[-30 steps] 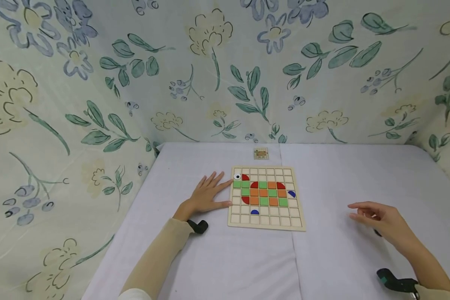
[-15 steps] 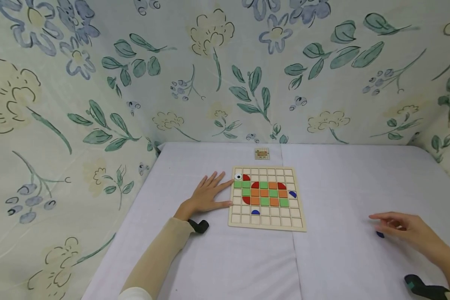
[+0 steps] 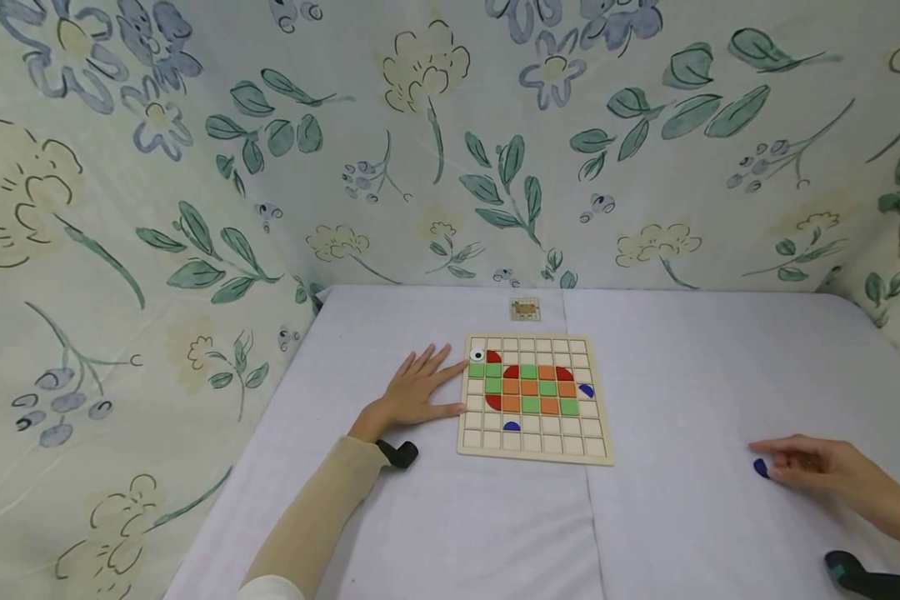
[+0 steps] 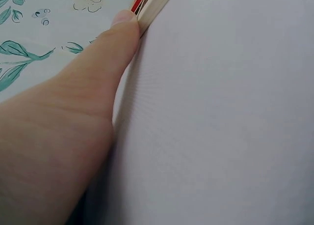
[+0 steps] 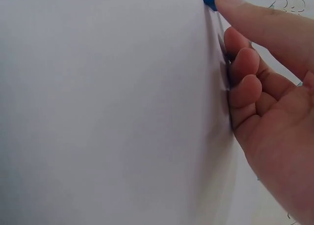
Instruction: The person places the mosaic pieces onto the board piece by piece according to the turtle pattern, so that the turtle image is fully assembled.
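A square wooden grid board [image 3: 536, 446] lies on the white table, bearing green, orange and red tiles, two blue half-round pieces and a round eye piece [image 3: 477, 355]. My left hand [image 3: 412, 393] rests spread on the cloth at the board's left edge, thumb and index finger touching that edge. In the left wrist view the thumb [image 4: 120, 36] meets the board's side. My right hand [image 3: 825, 467] is low at the right, its thumb tip against a loose blue half-round piece [image 3: 761, 467]. The index finger extends just above the piece, apparently apart from it; the other fingers are curled.
A small patterned card [image 3: 526, 309] lies behind the board. Floral curtains [image 3: 390, 167] enclose the table's back and sides. Black wrist mounts show at the left wrist [image 3: 397, 454] and right wrist [image 3: 862, 575].
The right hand has moved right and toward the person, reaching the loose blue piece, which it partly covered before. The left hand and the board stay in place.
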Available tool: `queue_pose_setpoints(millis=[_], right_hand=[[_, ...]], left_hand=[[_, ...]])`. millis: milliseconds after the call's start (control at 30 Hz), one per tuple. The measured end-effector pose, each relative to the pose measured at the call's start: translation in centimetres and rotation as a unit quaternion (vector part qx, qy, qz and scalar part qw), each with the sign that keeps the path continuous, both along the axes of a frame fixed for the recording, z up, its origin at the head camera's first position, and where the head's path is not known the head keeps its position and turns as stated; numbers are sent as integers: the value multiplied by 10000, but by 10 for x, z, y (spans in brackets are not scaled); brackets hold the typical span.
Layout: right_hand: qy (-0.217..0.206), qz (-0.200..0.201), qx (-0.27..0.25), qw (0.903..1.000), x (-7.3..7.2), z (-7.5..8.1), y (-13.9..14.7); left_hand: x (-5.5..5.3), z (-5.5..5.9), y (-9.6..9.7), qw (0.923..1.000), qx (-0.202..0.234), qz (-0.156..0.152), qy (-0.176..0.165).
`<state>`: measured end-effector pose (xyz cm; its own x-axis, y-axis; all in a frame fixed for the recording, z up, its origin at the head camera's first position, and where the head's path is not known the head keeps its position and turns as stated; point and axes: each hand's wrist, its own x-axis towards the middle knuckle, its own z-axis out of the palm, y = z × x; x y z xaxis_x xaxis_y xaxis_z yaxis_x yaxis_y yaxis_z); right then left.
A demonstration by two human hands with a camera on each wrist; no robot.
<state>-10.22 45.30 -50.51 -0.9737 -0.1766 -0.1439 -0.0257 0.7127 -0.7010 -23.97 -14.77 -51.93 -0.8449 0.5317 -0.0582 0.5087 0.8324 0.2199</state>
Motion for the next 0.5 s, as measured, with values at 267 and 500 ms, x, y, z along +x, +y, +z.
queue_pose_setpoints(millis=[267,500], right_hand=[[199,-28,206,9996,0,1,-4],[349,-75,438,9984,1,3,-10]], left_hand=[[1,1,1,10000,41,1,1],[1,0,0,10000,55,-13,-30]])
